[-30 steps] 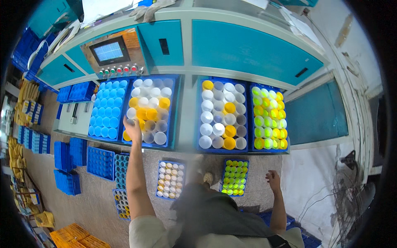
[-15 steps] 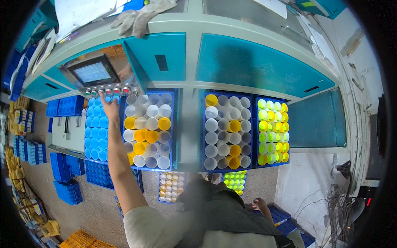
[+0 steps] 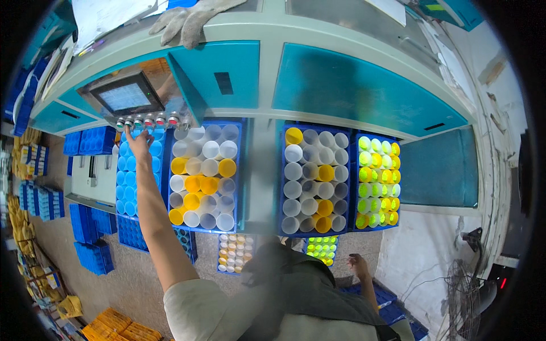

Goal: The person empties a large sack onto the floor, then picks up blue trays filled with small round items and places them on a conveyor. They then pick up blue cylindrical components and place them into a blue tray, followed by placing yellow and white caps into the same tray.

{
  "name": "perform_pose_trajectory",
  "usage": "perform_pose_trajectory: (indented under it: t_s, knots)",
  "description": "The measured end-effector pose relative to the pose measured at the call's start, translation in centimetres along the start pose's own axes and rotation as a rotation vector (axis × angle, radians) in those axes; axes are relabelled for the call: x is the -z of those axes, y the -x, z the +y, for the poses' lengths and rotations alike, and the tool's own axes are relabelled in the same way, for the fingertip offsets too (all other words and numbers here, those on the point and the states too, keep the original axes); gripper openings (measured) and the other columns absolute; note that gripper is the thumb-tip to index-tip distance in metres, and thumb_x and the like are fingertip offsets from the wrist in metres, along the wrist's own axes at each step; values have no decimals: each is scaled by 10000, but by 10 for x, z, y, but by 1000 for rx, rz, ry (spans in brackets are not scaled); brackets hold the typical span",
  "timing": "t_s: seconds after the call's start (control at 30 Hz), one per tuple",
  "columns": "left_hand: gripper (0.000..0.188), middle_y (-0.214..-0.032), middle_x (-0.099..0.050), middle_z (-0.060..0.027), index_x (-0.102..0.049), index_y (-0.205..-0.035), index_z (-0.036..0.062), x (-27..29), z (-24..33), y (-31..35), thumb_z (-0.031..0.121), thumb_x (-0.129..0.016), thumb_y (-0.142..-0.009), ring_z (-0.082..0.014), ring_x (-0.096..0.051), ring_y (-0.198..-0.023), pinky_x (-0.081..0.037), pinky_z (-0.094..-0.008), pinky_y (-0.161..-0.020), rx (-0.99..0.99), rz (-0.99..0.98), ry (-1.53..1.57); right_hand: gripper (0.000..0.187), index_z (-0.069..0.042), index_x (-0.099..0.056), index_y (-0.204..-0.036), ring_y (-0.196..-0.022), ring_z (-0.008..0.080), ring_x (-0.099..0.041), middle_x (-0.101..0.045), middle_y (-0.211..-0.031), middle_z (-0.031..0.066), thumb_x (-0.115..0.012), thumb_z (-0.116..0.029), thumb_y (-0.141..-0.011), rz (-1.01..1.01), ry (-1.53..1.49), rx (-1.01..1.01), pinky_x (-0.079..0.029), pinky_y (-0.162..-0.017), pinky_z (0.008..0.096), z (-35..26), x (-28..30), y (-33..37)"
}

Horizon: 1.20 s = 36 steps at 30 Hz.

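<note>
My left hand [image 3: 140, 143] reaches up to the control panel, its index finger stretched out to a push button [image 3: 128, 122] near the left end of a row. Whether the finger presses it or only touches it, I cannot tell. Nothing is held in this hand. Above the row sits a lit display screen [image 3: 125, 96]. Under the hand lies a blue tray of light-blue cups [image 3: 126, 177]. At the lower right my right hand [image 3: 358, 265] hangs by my side, fingers loosely bent and apart, with no visible object in it.
Blue crates of white and yellow tubes [image 3: 210, 150], [image 3: 293, 188] stand along the machine. At right is a crate of yellow-green tubes [image 3: 374, 190]. Grey work gloves [image 3: 190, 23] lie on the machine top. Blue crates [image 3: 94, 258] stand on the floor, and a wire-cage fan [image 3: 463, 290] stands at right.
My left hand has shifted left along the button row, its index finger moving to a button farther left. My right hand has risen slightly, and its fingers have loosened.
</note>
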<state>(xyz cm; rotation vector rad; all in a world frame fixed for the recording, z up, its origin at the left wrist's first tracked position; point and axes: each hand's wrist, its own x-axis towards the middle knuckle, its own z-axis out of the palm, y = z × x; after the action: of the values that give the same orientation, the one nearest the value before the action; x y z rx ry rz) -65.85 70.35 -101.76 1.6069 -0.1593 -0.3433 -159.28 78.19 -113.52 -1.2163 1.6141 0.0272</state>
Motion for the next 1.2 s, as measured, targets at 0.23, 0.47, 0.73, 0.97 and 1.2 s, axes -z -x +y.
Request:
perform_pose_trajectory:
  t_s: [0.23, 0.47, 0.73, 0.97, 1.2]
  knots:
    - [782, -1077, -608, -122, -270, -1534, 262, 19, 10, -4, 48, -613, -865, -222, -591, -881, -541, -414, -786, 95, -57, -202, 250, -28, -628, -1085, -749, 187, -668, -678, -866, 78, -527, -195, -930, -209, -303, -444, -517, -553, 353, 86, -19, 17]
    - [533, -1018, -634, -98, -478, -1380, 31, -13, -55, 72, 105, -655, -882, -167, -598, -893, -530, -313, -750, 53, -156, -203, 398, -20, -611, -1172, -1099, 379, -592, -644, -1137, 218, -579, -323, -916, 72, 440, 184, -460, -948, 457, 54, -18, 10]
    - [366, -1006, -645, -76, -567, -1271, 1, -81, -121, 354, 81, -610, -917, -132, -599, -810, -513, -263, -721, 80, -638, -389, 378, 0, -607, -1195, -926, 282, -691, -704, -1026, 176, -612, -251, -911, 155, 4, 60, -531, -832, 388, 68, -24, 68]
    - [449, -1046, -667, -188, -573, -1266, -2, -197, -140, 581, 116, -680, -847, -284, -665, -887, -541, -365, -779, -161, -1243, -602, 372, -47, -669, -1125, -903, 358, -682, -703, -963, 185, -655, -314, -867, 141, 213, 25, -533, -810, 441, 137, 17, 72]
    - [903, -1482, -201, -336, -285, -1523, 167, -332, -142, 718, 108, -769, -762, -534, -348, -1291, -376, -535, -1053, -497, -1126, -753, 570, -102, -590, -1263, -1127, 363, -595, -571, -1296, 174, -632, 72, -721, 585, 146, 605, -518, -897, 430, -31, 154, -46]
